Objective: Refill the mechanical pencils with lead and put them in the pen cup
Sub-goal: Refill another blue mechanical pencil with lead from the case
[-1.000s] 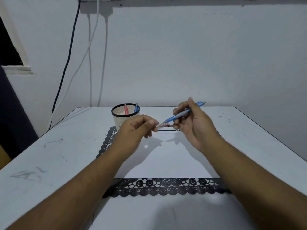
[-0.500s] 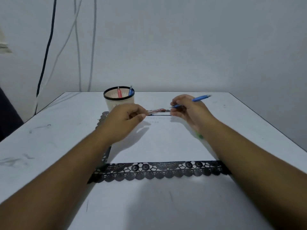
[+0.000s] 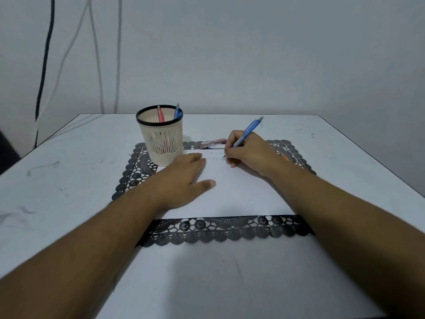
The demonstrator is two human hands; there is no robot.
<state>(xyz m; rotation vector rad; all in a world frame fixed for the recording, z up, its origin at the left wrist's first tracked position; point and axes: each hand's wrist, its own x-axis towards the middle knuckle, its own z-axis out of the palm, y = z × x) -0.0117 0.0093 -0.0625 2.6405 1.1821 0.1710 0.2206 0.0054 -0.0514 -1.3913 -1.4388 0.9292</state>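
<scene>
Two pencils stand in the pen cup (image 3: 161,134); a third is being tried on paper.
Right hand (image 3: 248,155) grips the blue mechanical pencil (image 3: 249,131), tip on the white sheet (image 3: 241,192); left hand (image 3: 184,178) lies flat, fingers straight, steadying it. Judged next: carry the pencil toward ten o'clock and drop it in the cup.
</scene>
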